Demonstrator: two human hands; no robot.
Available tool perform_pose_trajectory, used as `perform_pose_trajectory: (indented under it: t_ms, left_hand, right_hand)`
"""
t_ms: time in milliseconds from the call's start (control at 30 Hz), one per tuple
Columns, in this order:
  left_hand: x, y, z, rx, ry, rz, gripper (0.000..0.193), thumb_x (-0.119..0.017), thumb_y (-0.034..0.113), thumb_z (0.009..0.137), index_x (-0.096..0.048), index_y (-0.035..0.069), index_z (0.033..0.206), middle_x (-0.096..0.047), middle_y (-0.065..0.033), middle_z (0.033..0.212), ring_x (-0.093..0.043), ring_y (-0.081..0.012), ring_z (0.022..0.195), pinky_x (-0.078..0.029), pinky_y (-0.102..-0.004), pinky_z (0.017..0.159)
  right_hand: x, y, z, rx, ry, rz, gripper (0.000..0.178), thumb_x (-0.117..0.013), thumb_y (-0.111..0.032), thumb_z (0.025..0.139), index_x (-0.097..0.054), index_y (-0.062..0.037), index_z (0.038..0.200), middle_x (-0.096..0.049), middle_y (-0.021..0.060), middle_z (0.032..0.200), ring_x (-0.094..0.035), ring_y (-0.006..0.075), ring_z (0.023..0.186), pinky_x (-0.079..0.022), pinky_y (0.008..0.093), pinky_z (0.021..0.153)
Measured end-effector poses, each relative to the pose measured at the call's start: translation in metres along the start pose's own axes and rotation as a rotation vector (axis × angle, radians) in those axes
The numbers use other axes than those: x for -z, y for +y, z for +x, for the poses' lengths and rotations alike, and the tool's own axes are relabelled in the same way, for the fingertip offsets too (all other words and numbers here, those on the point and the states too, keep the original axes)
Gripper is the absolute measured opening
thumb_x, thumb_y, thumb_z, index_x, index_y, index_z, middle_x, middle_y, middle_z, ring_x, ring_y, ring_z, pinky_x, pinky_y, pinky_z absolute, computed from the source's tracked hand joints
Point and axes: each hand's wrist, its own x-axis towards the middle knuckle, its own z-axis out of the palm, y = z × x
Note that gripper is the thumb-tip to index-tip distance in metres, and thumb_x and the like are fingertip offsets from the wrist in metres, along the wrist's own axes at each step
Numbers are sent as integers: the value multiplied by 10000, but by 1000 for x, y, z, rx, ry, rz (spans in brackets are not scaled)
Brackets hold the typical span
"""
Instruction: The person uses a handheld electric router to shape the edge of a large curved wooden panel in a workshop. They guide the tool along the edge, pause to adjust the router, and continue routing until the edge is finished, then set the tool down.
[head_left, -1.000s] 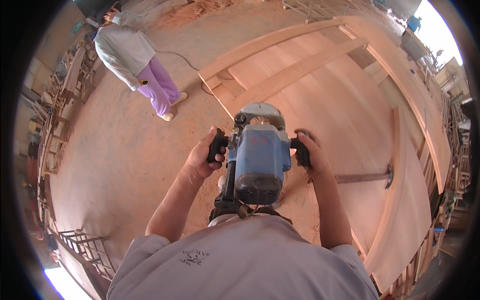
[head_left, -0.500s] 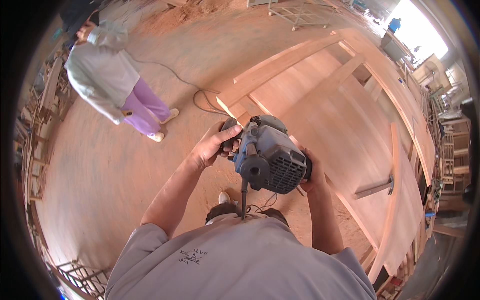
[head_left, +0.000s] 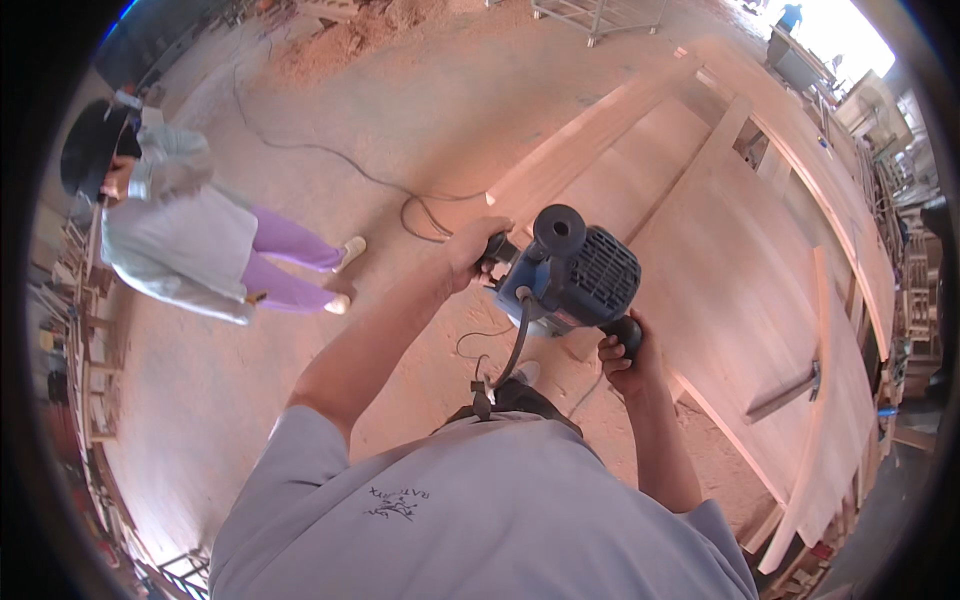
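A blue and black plunge router [head_left: 590,280] is up in front of me, tilted, with its vented motor housing toward me. My left hand [head_left: 468,252] is closed around its black left handle. The black right handle [head_left: 625,338] is wrapped by the fingers of my right hand [head_left: 637,360]. From the router a dark cord [head_left: 522,345] hangs down toward my waist. The router's base is mostly hidden behind its body. Beyond the router, at its right, lies a large wooden panel [head_left: 690,260] with framing boards; the tool's near corner overlaps it in view.
At the left stands a person [head_left: 190,230] in a pale top and purple trousers. A cable [head_left: 345,158] runs along the dusty floor. On the panel rest a clamp [head_left: 785,395] and a long board [head_left: 810,420]. Sawdust [head_left: 335,45] is heaped at the back.
The router has turned in my hands and swung slightly right; my right hand is lower and my left hand farther forward. The other person appears farther left and more bent.
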Motion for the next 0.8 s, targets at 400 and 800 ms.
perform_pose_trajectory:
  t_ms: [400, 800]
  left_hand:
    - [43, 43, 68, 225, -249, -73, 500, -587, 679, 996, -618, 186, 1073, -587, 5, 771, -476, -124, 571, -506, -359, 579]
    - [21, 0, 28, 105, -386, -305, 273, -549, 197, 985, -471, 164, 1244, -622, -87, 964, -649, -187, 765, -578, -378, 621]
  right_hand:
    - [-42, -31, 28, 69, 17, -11, 437, -623, -557, 996, -679, -125, 954, -627, 58, 704, -556, 103, 518, -406, 168, 369]
    - [-161, -34, -71, 446, 481, -666, 331, -725, -311, 979, -617, -101, 1212, -626, 36, 851, -544, 70, 536, -433, 195, 402]
